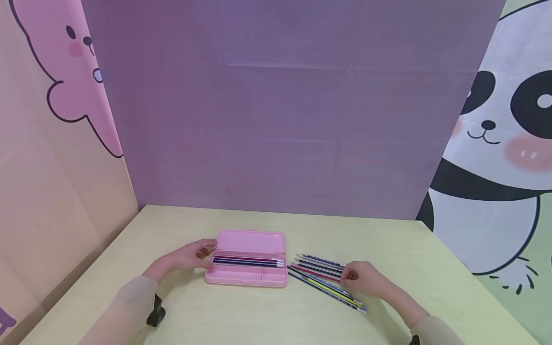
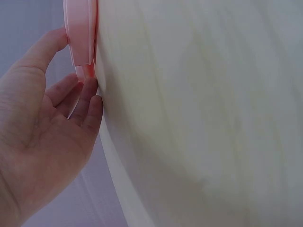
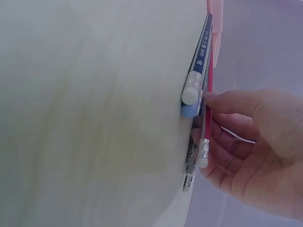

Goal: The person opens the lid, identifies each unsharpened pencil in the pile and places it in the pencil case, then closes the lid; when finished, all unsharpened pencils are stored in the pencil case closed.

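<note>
The left hand (image 1: 186, 256) touches the pink pencil case (image 1: 236, 275) with spread fingers, left of loose pencils (image 1: 332, 291). The right hand (image 1: 364, 279) pinches the red pencil (image 3: 209, 120); a gentle lift should help.

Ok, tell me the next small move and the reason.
I'd probably have the right hand lift the red pencil, which it seems to pinch, clear of the other loose pencils. The open pink pencil case beside them holds a row of pencils with bare room in front; the left hand touches its end.
</note>
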Demonstrator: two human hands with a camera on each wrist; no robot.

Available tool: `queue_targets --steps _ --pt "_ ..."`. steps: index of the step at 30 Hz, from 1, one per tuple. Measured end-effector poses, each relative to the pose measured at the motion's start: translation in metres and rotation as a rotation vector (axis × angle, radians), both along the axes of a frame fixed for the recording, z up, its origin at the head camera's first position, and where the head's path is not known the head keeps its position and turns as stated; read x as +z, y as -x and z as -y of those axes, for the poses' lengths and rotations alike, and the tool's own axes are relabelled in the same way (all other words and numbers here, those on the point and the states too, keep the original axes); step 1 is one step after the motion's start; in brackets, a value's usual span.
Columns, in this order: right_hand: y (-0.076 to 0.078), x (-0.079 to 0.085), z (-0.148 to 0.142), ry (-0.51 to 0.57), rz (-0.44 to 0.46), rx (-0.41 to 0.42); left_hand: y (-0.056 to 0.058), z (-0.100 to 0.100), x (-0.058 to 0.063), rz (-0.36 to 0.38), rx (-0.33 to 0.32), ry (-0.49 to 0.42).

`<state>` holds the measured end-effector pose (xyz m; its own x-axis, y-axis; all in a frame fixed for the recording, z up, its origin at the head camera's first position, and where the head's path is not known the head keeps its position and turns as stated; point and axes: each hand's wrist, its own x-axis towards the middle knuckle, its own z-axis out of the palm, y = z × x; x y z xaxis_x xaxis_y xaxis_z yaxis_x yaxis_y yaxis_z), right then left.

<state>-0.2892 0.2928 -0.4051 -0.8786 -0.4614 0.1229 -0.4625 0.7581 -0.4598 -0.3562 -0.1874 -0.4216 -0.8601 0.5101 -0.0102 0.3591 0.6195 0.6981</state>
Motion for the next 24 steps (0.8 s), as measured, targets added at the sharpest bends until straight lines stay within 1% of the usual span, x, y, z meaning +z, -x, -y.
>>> queue_targets --steps 6,12,18,24 --pt "-0.0010 0.0021 0.0007 0.002 -0.031 -0.013 0.0010 0.0003 -0.0008 -0.003 -0.002 0.001" --pt "-0.0006 0.0048 0.0010 0.015 -0.073 -0.044 0.0004 -0.0003 -0.0017 0.000 0.003 0.010" --pt "-0.0007 0.0082 0.0033 0.062 -0.088 -0.042 -0.0007 0.0000 0.0001 0.008 0.003 -0.001" --pt "-0.0011 0.0101 0.0073 0.098 -0.098 -0.071 -0.0002 0.0000 -0.0001 0.003 0.002 -0.004"
